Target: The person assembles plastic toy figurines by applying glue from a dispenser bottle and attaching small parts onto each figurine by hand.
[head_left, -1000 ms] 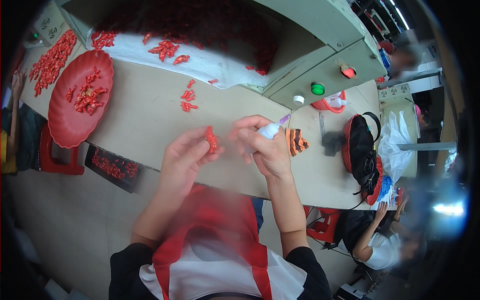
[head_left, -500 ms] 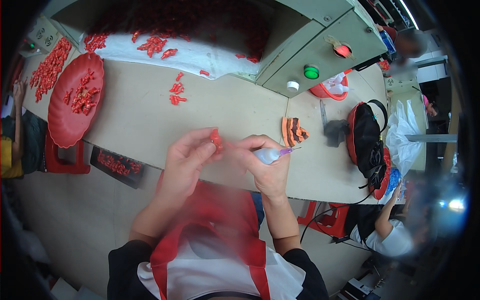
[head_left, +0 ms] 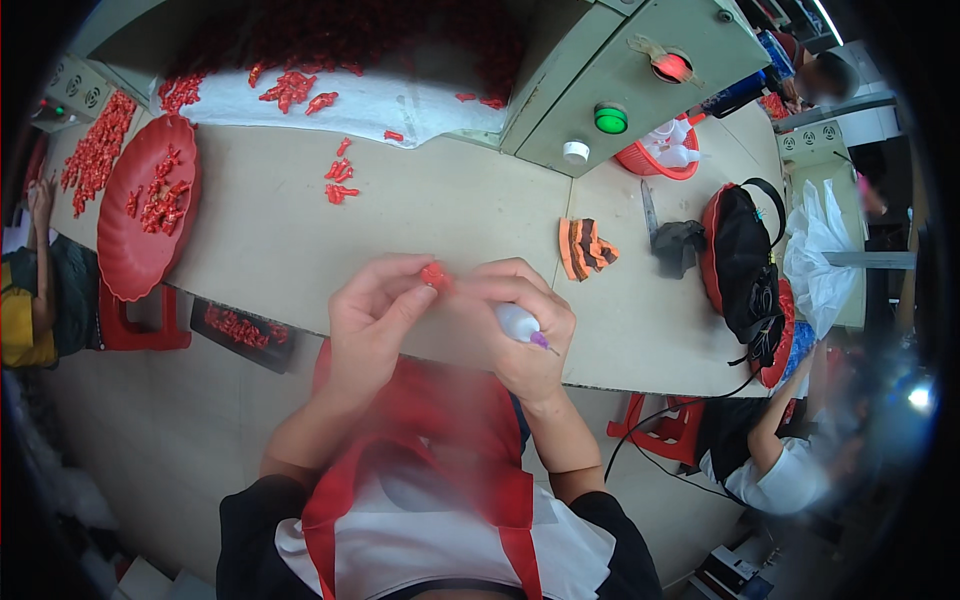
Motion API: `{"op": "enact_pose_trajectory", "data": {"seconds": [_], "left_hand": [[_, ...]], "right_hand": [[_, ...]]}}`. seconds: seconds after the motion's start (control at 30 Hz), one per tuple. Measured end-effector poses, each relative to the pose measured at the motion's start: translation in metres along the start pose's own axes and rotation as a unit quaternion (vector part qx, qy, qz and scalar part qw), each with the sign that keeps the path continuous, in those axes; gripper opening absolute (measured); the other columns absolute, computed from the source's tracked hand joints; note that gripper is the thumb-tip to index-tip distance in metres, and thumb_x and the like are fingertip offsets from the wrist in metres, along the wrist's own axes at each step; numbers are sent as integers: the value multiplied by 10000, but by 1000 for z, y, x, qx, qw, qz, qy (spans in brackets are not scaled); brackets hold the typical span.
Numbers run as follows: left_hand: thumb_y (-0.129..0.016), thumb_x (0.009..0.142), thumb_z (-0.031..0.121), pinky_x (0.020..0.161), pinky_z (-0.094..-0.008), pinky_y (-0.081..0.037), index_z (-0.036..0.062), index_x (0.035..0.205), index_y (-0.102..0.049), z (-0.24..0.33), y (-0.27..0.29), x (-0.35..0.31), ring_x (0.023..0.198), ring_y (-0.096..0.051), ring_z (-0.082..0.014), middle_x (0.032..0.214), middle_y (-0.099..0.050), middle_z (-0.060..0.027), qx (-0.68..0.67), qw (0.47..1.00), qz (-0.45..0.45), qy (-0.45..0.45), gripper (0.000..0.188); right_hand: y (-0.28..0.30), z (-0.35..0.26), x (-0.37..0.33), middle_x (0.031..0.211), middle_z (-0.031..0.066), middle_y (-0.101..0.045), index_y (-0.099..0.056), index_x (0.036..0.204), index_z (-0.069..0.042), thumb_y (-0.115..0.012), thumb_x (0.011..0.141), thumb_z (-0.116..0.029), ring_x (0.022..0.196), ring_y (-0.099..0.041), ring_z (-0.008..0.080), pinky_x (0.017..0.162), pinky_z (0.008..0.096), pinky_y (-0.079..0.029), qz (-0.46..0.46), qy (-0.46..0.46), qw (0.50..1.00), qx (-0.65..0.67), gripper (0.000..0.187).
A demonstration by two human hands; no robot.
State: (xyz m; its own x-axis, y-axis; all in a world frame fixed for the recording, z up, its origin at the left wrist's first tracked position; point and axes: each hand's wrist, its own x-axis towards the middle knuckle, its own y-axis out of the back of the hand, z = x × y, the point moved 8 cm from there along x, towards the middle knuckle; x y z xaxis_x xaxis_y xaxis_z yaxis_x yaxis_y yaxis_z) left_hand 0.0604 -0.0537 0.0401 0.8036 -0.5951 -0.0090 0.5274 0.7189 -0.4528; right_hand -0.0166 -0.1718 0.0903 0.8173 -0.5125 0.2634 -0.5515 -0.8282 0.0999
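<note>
My left hand (head_left: 368, 315) pinches a small glossy red figurine (head_left: 434, 274) between thumb and fingertips above the bench's near edge. Close by on the right, my right hand (head_left: 540, 325) is closed around a soft translucent squeeze bottle (head_left: 516, 320). Its purple needle tip (head_left: 541, 341) points down and right, away from the figurine. The right thumb and forefinger reach to the figurine's right side; blur hides whether they touch it. A few red pieces (head_left: 340, 171) of similar look lie on the bench beyond my left hand.
A scalloped red tray (head_left: 120, 255) with red pieces stands at left. Above the bench, a green-grey machine (head_left: 560, 100) covers a heap on white sheeting (head_left: 350, 110). An orange-brown striped cloth (head_left: 585, 248), a blade (head_left: 649, 210), a red basket (head_left: 668, 172) and a black bag (head_left: 745, 265) lie right.
The squeeze bottle has turned in my right hand: its tip pointed right and slightly up, now down and right. My left hand still holds the figurine. The whole view has shifted slightly.
</note>
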Motion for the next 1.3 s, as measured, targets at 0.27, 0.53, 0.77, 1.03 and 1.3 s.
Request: {"op": "enact_pose_trajectory", "data": {"seconds": [0.27, 0.53, 0.77, 1.03, 1.3], "left_hand": [[-525, 834, -92, 816, -302, -479, -49, 1041, -572, 18, -1, 0, 906, -593, -186, 1010, -596, -142, 65, 993, -26, -90, 217], [-554, 804, -106, 773, -299, -493, -55, 975, -610, 22, -4, -1, 881, -601, -202, 950, -610, -144, 66, 990, -118, -32, 187], [-554, 810, -92, 723, -307, -552, -41, 924, -597, 5, 1, 0, 829, -623, -219, 940, -584, -173, -21, 994, -102, 32, 133], [-569, 810, -59, 675, -291, -574, -37, 913, -592, -6, -1, 0, 785, -635, -216, 934, -581, -173, -57, 985, -118, 112, 109], [-585, 816, -18, 667, -273, -567, -37, 967, -567, -15, 1, 0, 782, -638, -196, 910, -606, -151, -64, 980, -115, 148, 153]], "right_hand": [[-1, -23, 0, 805, 99, -632, -634, 792, -21, -717, 653, 24, 665, -627, 181, 561, 255, -491, 5, 141, 981, -130, 168], [6, -24, 4, 777, 101, -637, -627, 769, -19, -745, 650, 21, 640, -633, 181, 538, 258, -502, -43, 151, 982, -100, 173], [5, -19, 5, 779, 96, -644, -642, 747, -19, -696, 636, 54, 663, -633, 177, 573, 255, -488, -60, 117, 989, -68, 143], [8, -4, 15, 759, 93, -648, -650, 719, -9, -630, 590, 81, 692, -631, 180, 616, 257, -476, -134, 59, 989, 0, 159], [4, -4, 16, 777, 85, -633, -634, 773, -11, -707, 691, 12, 648, -612, 173, 572, 255, -482, -174, 79, 982, -2, 113]]}}
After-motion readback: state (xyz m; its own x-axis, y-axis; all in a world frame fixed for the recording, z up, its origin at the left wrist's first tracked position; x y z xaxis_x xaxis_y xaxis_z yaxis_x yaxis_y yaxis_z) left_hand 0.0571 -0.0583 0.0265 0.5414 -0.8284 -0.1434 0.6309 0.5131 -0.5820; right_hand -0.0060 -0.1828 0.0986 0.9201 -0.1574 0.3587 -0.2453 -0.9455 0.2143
